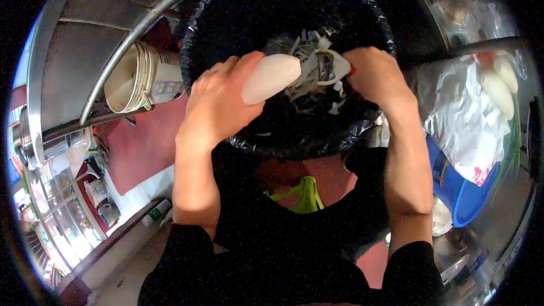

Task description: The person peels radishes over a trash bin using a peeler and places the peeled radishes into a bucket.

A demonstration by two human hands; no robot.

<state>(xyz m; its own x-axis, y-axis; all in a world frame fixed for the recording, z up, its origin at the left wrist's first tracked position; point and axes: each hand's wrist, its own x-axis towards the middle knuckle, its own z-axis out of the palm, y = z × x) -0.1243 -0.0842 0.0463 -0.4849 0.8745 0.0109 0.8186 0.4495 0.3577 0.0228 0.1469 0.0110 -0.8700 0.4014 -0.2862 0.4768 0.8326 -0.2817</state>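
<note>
My left hand (218,93) is wrapped round a peeled white radish (273,78), its blunt end pointing right over a bin lined with a black plastic bag (192,39). To the right, my right hand (377,73) is closed on a peeler (338,68); a bit of red shows at the fingers, and the head looks pale with a dark opening. The peeler is apart from the radish. Pale strips of peel (306,48) lie inside the bin, below and between both hands.
A white bucket (127,79) lies tilted at left by a curved metal rail (139,28). On the right, more white radishes (498,93) rest on a white plastic bag (462,119) above a blue tub (473,198). Something green (307,195) shows below the bin.
</note>
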